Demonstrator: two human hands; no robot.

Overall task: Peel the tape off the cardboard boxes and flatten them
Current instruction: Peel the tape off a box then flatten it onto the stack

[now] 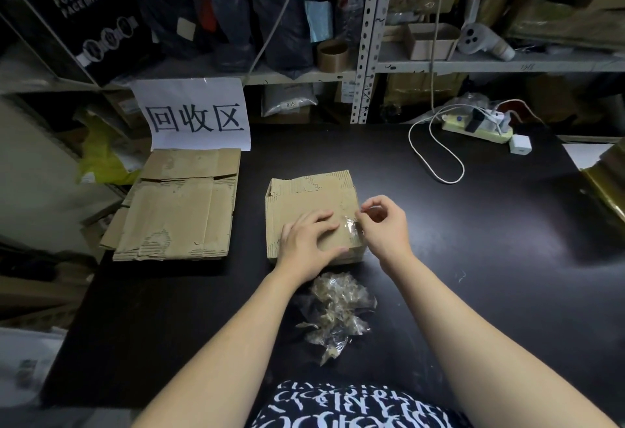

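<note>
Looking down through the head view, I see a black shirt [355, 407] with white print at the bottom edge, and 2 bare forearms reaching forward over the dark table [473, 224]. Between the arms, just short of the hands, a crumpled pile of clear scraps [338, 312] lies on the table, close to the box but not touching it.

Next comes the box [304, 197], low, brown and closed, near the table's middle. Its top skin is torn in patches so the ribbing shows. The left hand [307, 245] lies on the box's near half. Its fingers are spread and almost straight, pressing on the top, and the thumb runs along the near edge. It grips nothing. The right hand [385, 228] is at the box's right edge, thumb and forefinger pinched on a clear strip of tape [353, 229] that lifts off the cardboard just beside the left fingertips. Its other fingers curl loosely. I cannot tell how much of the strip is stuck down.

Left of the box and well apart from it, a stack [182, 211] of flattened cardboard lies at the table's left edge. Behind it stands a white sign [196, 113] with 3 black characters. At far right a white cable [436, 157] loops across the table near a power strip [477, 128]. On the shelf [507, 64] beyond stands a brown roll [332, 55].
</note>
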